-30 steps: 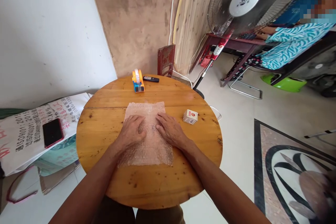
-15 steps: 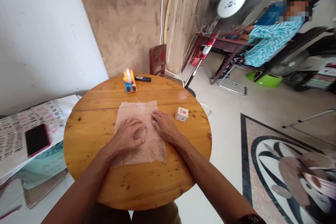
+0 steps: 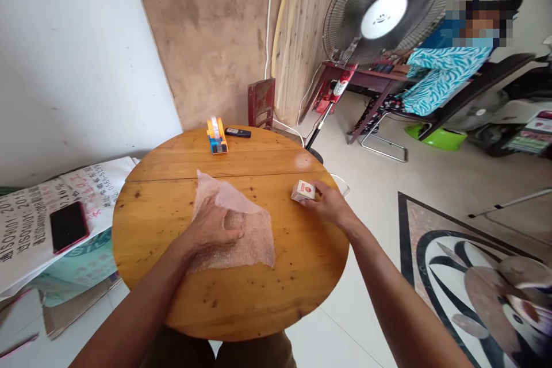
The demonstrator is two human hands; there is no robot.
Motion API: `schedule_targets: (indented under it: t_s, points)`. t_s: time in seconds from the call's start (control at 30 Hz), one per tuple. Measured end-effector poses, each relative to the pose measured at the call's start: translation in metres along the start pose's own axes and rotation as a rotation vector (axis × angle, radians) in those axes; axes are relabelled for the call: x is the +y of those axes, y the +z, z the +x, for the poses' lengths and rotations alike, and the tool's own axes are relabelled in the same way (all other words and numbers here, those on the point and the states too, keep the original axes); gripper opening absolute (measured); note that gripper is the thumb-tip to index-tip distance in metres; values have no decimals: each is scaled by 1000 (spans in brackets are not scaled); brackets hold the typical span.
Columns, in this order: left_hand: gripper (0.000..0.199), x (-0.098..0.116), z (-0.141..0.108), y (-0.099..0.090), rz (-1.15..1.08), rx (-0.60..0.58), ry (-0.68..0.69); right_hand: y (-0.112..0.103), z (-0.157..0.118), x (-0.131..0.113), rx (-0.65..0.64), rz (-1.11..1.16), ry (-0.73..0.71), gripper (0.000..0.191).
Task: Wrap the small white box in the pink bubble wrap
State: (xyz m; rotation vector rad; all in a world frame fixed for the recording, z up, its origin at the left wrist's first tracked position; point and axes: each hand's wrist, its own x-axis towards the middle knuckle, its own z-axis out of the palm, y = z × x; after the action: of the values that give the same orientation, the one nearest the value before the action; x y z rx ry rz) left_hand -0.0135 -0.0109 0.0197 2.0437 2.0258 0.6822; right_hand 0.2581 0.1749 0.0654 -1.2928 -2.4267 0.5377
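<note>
A sheet of pinkish bubble wrap (image 3: 254, 241) lies on the round wooden table, its upper right corner folded over toward me. My left hand (image 3: 213, 227) rests on the sheet's left part, thumb held apart from the fingers, grasping nothing visible. Some fingertips are hidden by the raised far edge. To the right, my right hand (image 3: 330, 206) has its thumb and fingers closed around a small white box (image 3: 303, 190) with red print. The box is slightly tilted; whether it still touches the table, I cannot tell.
Toward the table's (image 3: 241, 313) far edge stand an orange and blue tape dispenser (image 3: 217, 141) and a dark handheld device (image 3: 238, 133). A phone (image 3: 69, 227) lies on printed sacks at left. Beyond are a wooden chair (image 3: 261, 103), a standing fan (image 3: 383, 15) and a seated person (image 3: 448, 77).
My right hand has left the bubble wrap, moved right and taken hold of the small box. The sheet's far right corner has folded over. My left hand stays on the wrap.
</note>
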Motion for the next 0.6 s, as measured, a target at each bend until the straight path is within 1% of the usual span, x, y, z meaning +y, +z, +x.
schedule_targets:
  t_s: [0.03, 0.07, 0.1, 0.13, 0.2, 0.23, 0.3, 0.33, 0.37, 0.4, 0.43, 0.5, 0.57, 0.6]
  points:
    - [48, 0, 0, 0, -5, 7, 13, -4, -9, -7, -12, 167, -30, 32]
    - [50, 0, 1, -1, -7, 10, 27, -9, -18, -17, -51, 346, -76, 34]
    - [53, 0, 1, -1, -6, 12, 37, -13, -28, -30, -134, 481, -125, 37]
    - [57, -1, 2, 0, -5, 13, 45, -16, -37, -45, -248, 566, -177, 40]
    - [66, -2, 2, 1, -7, 20, 52, -15, -49, -77, -480, 635, -298, 45]
    - [69, -3, 3, 1, -15, 23, 51, -10, -51, -91, -596, 640, -370, 45]
    - [69, -5, 3, 2, -43, 12, 43, 7, -46, -112, -768, 606, -504, 47]
    - [69, -6, 3, 1, -62, -1, 42, 17, -40, -118, -817, 598, -541, 47]
    - [69, -6, 2, 1, -83, -12, 43, 27, -32, -121, -836, 605, -565, 48]
    - [73, -7, 2, 0, -105, -19, 50, 37, -23, -120, -825, 634, -552, 48]
    - [78, -7, 2, 0, -127, -21, 63, 45, -13, -117, -789, 684, -499, 46]
    - [85, -9, 1, -1, -171, 3, 85, 58, 3, -105, -695, 811, -343, 43]
    - [85, -11, 0, -1, -228, 36, 78, 65, 13, -91, -596, 897, -212, 42]
    - [84, -13, -1, -1, -264, 53, 61, 68, 16, -85, -554, 921, -180, 42]
